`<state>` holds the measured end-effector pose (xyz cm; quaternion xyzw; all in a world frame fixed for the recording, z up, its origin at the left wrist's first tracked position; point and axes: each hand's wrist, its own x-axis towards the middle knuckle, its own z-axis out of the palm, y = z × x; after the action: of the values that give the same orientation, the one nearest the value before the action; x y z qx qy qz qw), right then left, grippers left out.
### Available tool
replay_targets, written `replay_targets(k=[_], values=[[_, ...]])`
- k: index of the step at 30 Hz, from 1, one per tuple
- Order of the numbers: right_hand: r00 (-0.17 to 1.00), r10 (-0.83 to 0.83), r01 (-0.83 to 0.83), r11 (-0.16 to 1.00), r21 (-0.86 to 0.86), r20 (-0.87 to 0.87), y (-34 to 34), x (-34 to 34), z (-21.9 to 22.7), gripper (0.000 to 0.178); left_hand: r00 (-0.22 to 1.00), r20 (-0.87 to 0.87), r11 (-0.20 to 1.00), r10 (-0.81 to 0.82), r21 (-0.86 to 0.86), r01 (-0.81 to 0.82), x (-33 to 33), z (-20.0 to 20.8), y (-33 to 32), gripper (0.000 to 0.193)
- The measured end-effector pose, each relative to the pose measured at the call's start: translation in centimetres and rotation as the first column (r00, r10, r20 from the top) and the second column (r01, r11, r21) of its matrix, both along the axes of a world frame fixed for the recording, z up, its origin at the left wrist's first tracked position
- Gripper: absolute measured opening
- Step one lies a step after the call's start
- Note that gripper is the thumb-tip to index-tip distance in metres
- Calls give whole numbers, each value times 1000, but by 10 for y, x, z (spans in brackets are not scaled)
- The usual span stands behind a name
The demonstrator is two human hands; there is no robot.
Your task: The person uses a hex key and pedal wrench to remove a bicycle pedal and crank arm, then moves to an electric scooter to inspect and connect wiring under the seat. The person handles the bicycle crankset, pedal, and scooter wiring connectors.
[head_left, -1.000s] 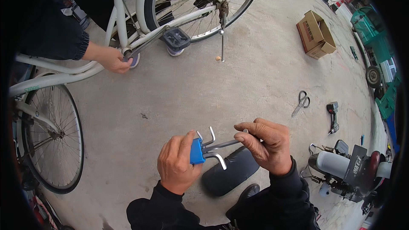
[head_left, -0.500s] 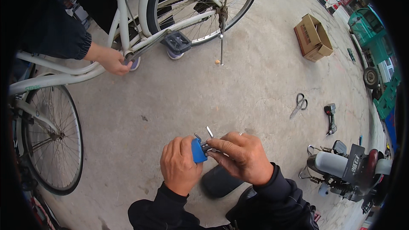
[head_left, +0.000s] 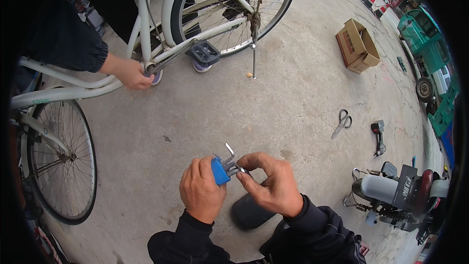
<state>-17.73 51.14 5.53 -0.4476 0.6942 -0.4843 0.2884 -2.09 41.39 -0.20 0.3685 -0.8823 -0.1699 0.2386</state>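
hex-key set point(head_left: 222, 165) clamped by its blue holder in left hand point(head_left: 201, 194) | right hand point(head_left: 270, 186) fingertips pinched on one key beside holder | step: picking a key, judged | next: pull it free squarely | beyond: co-worker's hand point(head_left: 131, 73) at white bicycle point(head_left: 146, 44)

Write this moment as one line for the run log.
left hand: holds blue hex key set | right hand: pinches its keys | other person's hand: on white bicycle | ground: scissors
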Motion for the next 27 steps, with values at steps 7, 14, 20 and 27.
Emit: replay_targets(k=[7,14,20,27], values=[[989,52,-37,993,-112,137,2,-4,-12,30,999,-53,999,11,47,-9,2,1,2,61],[978,83,-60,991,-119,194,-1,4,-26,31,994,-114,999,-1,41,6,2,-5,2,47],[992,109,-87,961,-264,70,-6,-4,-18,29,976,-216,992,-11,116,37,-1,-2,7,42],[998,44,-37,986,-162,37,-5,-13,-6,26,970,-230,984,-83,133,116,1,4,7,42]])
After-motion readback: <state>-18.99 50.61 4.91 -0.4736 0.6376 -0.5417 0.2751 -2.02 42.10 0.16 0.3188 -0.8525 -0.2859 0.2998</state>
